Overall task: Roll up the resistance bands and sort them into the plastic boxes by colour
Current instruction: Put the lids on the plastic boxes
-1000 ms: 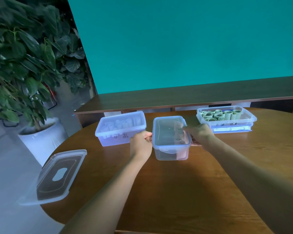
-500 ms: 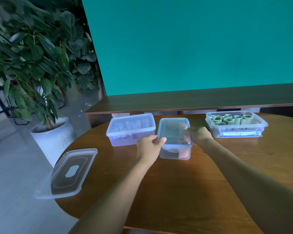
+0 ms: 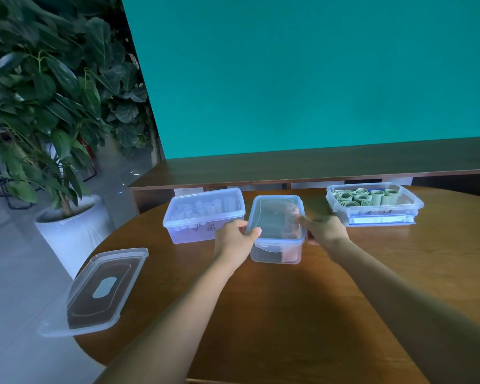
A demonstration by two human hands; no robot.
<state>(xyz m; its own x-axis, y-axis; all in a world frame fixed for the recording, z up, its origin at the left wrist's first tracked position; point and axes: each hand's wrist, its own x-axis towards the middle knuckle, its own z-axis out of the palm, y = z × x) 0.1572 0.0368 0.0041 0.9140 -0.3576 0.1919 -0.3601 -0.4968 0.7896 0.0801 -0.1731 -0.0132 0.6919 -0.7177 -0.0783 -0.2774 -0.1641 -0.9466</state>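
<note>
**Both hands closing in on the lidded middle box**

Since half a second ago, the left hand (image 3: 234, 239) has wrapped further onto the near left corner of the middle box (image 3: 276, 230), thumb now over the lid's edge. The right hand (image 3: 323, 231) grips the box's right side, fingers curled onto the lid. This clear box sits mid-table with something pinkish inside, possibly a rolled band; the plastic blurs it. Just left stands a closed box (image 3: 204, 214) of pale rolls. Well to the right, an open box (image 3: 374, 203) holds green rolled bands (image 3: 365, 196). A loose lid (image 3: 94, 291) overhangs the round wooden table (image 3: 288, 314) at its left edge. A potted plant (image 3: 47, 112) stands beyond.
</note>
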